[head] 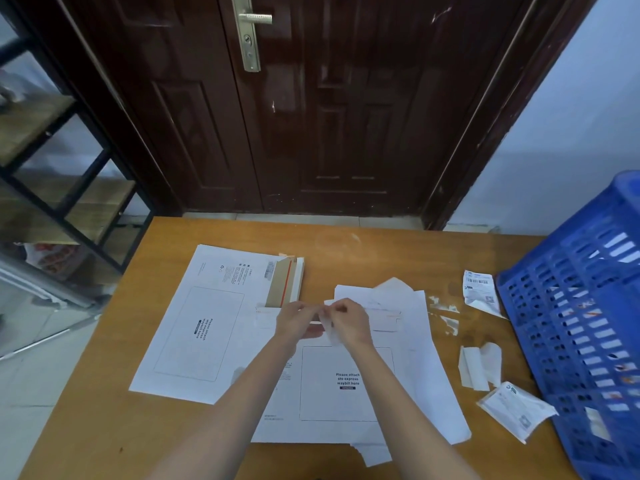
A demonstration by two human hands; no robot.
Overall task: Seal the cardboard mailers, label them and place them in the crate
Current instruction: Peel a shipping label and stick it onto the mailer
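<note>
A white cardboard mailer (346,386) lies flat on the wooden table (86,427) in front of the person, its flap end under both hands. The left hand (294,322) and right hand (348,322) meet above it, pinching a thin white strip (329,329). A second mailer (207,323) lies to the left, the blue crate (581,327) to the right

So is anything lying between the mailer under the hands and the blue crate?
Yes. Between the mailer and the blue crate the table carries loose sheets, folded paper scraps and two crumpled labels. All lie flat, so lifting over should clear them.
</note>
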